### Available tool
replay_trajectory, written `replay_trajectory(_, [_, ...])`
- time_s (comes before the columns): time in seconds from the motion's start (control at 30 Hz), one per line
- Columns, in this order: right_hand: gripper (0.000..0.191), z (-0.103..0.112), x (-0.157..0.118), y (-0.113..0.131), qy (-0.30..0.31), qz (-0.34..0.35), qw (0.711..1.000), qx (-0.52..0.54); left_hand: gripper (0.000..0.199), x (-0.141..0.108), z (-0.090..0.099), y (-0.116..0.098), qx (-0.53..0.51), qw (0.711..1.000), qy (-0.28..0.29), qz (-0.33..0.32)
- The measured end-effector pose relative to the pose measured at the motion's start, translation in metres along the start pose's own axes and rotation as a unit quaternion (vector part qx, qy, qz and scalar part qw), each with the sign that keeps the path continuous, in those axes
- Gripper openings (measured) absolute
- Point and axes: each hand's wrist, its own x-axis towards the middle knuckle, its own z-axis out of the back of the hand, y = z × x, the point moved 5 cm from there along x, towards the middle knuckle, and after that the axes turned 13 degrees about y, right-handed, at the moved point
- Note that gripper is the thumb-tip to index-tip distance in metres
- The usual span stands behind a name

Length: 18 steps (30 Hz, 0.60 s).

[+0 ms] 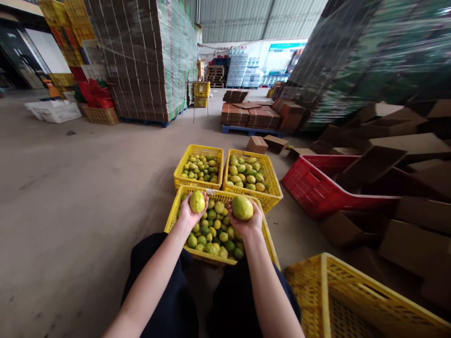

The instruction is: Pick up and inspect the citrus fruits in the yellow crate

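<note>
My left hand (pixel 190 215) holds a small yellow-green fruit (pixel 197 202) above the left part of the near yellow crate (pixel 171 217). In my right hand (pixel 251 225) rests a larger green-yellow fruit (pixel 242 208), over the right part of the same crate. Many green and yellow fruits (pixel 212 234) fill this crate between my legs. Just beyond it stand two more yellow crates side by side. The left one (pixel 178 177) holds smaller fruits, and the right one (pixel 274 188) holds bigger ones.
A yellow crate (pixel 324 281) stands at the lower right. Behind it are a red crate (pixel 310 183) and a pile of cardboard boxes (pixel 416 234). Flattened cartons on a blue pallet (pixel 234 129) lie ahead, between tall wrapped stacks (pixel 134 61).
</note>
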Motion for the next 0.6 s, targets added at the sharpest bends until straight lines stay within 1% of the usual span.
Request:
replay_trajectory(0.1, [0.033, 0.005, -0.001, 0.002, -0.006, 0.003, 1.000, -0.006, 0.026, 0.002, 0.005, -0.003, 0.022, 1.000, -0.005, -0.011])
replay_trajectory(0.2, [0.031, 0.009, -0.001, 0.002, -0.020, 0.006, 1.000, -0.015, 0.024, 0.003, 0.014, -0.005, 0.052, 0.998, -0.032, -0.031])
replay_trajectory(0.27, [0.027, 0.011, -0.002, 0.002, -0.040, 0.015, 0.999, -0.021, 0.021, 0.004, 0.016, -0.006, 0.061, 0.996, -0.043, -0.049])
replay_trajectory(0.37, [0.020, 0.011, -0.004, 0.003, -0.058, 0.030, 0.997, -0.042, 0.018, 0.003, 0.014, -0.005, 0.060, 0.995, -0.043, -0.072])
replay_trajectory(0.53, [0.018, 0.007, -0.005, 0.001, -0.043, 0.033, 0.997, -0.057, 0.012, 0.002, 0.010, -0.004, 0.068, 0.988, -0.078, -0.118])
replay_trajectory(0.6, [0.017, 0.009, -0.004, 0.001, -0.047, 0.033, 0.997, -0.054, 0.010, 0.002, 0.009, -0.002, 0.058, 0.988, -0.076, -0.119])
